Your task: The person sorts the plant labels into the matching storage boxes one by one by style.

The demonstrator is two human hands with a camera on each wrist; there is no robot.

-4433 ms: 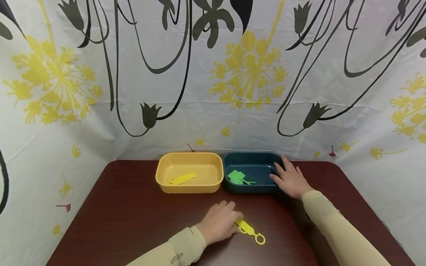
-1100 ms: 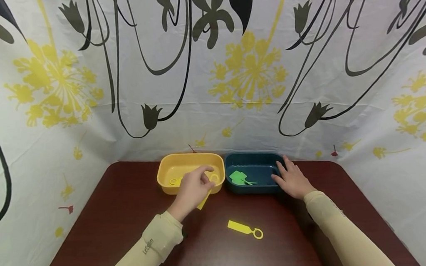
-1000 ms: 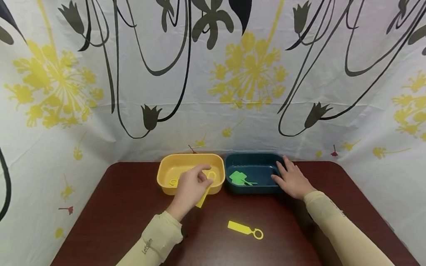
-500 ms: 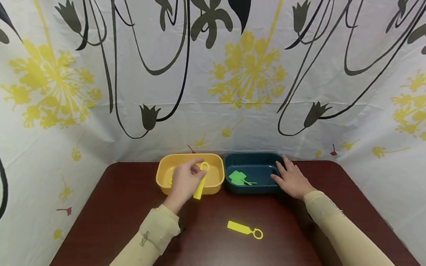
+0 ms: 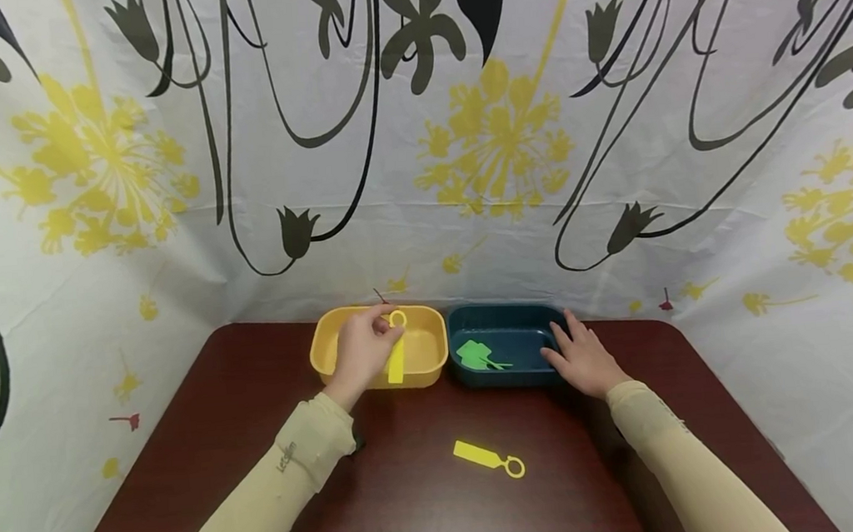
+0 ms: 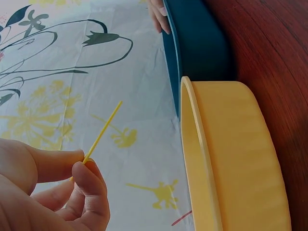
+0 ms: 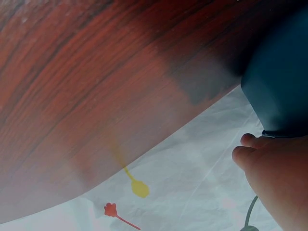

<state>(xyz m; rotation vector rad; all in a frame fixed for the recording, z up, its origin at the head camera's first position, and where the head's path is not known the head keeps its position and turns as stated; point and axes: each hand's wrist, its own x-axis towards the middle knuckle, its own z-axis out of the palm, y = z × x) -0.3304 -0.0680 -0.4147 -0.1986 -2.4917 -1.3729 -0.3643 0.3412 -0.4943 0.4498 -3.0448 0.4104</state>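
My left hand (image 5: pixel 360 350) is over the yellow bin (image 5: pixel 428 376) and pinches a flat yellow tag (image 5: pixel 396 362) between thumb and fingertips. The tag's ring end points up and its strip hangs down; in the left wrist view the tag (image 6: pixel 103 130) appears edge-on. Another yellow ring-ended tag (image 5: pixel 477 454) lies on the table. The right hand (image 5: pixel 584 362) rests with spread fingers on the right rim of the dark blue bin (image 5: pixel 511 341). Green flat pieces (image 5: pixel 473 354) lie in that bin's left end. My left hand hides part of the yellow bin's inside.
Both bins stand side by side along the far edge of the dark red-brown table (image 5: pixel 415 501). A white patterned curtain (image 5: pixel 359 171) rises behind the table and at both sides.
The left hand took one yellow tag from the table, leaving another there. It carried the tag up and left over the yellow bin, turning it more upright. My right hand stayed put.
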